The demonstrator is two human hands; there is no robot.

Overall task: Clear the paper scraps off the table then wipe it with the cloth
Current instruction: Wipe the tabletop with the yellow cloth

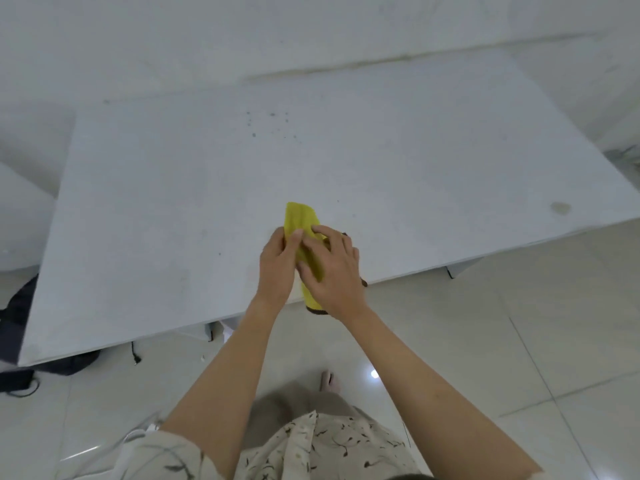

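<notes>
- No paper scraps show anywhere on the table point(415, 161), so the clearing part looks done and the job has moved on to the cloth.
- The cloth point(300, 216) is yellow with a dark edge, folded into a narrow strip. It sits at the near edge of the table, its far end lying over the tabletop and its near end poking out past the edge below the hands.
- Both hands are busy with it, and it looks to me like folding or bunching it into a pad before wiping.
- The left hand point(277, 268) is closed on the cloth's left side, thumb pressed on top of the yellow fabric, fingers curled underneath as far as I can see.
- The right hand point(334, 271) lies over the cloth from the right, fingers spread and bent, pinching the fabric against the palm; it clamps on the cloth, not on the table.
- A scatter of dark specks point(270, 124) sits towards the far side of the table, and a faint round stain point(560, 207) near the right edge.
- Next, I'd judge, the pad needs pressing flat on the surface and sweeping out to those marks.
</notes>
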